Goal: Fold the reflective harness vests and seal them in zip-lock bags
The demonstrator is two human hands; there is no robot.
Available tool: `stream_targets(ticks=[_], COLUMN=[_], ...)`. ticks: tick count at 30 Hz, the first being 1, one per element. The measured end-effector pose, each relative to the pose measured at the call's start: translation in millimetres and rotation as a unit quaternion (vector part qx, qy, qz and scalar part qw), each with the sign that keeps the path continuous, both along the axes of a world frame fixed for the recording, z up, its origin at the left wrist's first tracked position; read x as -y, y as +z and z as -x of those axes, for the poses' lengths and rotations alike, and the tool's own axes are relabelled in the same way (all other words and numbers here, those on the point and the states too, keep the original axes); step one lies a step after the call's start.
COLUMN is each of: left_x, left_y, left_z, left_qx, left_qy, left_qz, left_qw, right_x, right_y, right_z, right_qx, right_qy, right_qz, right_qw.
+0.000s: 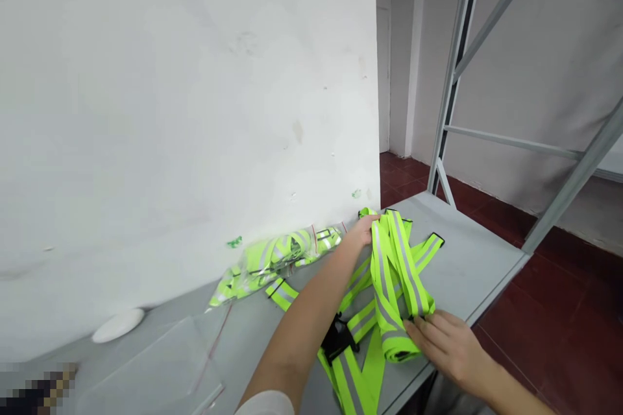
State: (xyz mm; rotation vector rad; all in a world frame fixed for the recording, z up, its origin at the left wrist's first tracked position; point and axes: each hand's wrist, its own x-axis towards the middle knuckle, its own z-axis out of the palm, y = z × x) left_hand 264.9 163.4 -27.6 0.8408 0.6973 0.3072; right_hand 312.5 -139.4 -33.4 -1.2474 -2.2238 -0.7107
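A neon yellow-green reflective strap vest [396, 272] with silver stripes lies partly folded on the grey table. My left hand [364, 230] reaches across to its far end, fingers closed on the straps there; the fingertips are partly hidden. At the near end, my right hand [450, 345] pinches the straps beside a rolled-up section [400, 345]. Loose straps spread beneath and to the left, one of them with a black buckle [338, 340]. Another strap end [429, 249] with a black edge points to the right.
Clear zip bags holding similar straps [272, 254] lie against the white wall [195, 110]. Flat clear plastic bags [160, 363] and a white oval object [118, 325] are on the left of the table [487, 233]. A metal frame [450, 91] rises at the right.
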Motion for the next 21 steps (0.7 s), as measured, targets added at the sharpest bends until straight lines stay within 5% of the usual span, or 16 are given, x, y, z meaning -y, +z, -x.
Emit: stream_targets(ticks=[6, 13, 16, 19, 21], left_x=[-25.0, -16.8, 9.0, 58.9, 98.8], left_y=[7.3, 23.4, 35.3, 46.5, 49.1], left_z=[-11.0, -11.0, 1.5, 30.3, 58.0], left_qx=[-0.027, -0.14, -0.144, -0.112, -0.104], left_qy=[-0.031, 0.003, -0.012, -0.087, -0.239], left_qz=[-0.131, -0.357, -0.452, -0.525, -0.638], left_qw=[0.99, 0.924, 0.88, 0.839, 0.725], right_x=[8.2, 4.1, 1.5, -1.5, -5.9], right_y=[-19.7, -3.8, -1.5, -0.3, 2.5], right_z=[-5.3, -3.3, 0.1, 2.5, 1.7], right_qx=[-0.005, -0.001, -0.011, 0.004, 0.013], right_qy=[0.008, -0.04, -0.052, -0.061, -0.066], right_qz=[0.011, 0.086, 0.118, 0.164, 0.203], right_qw=[1.0, 0.995, 0.992, 0.985, 0.977])
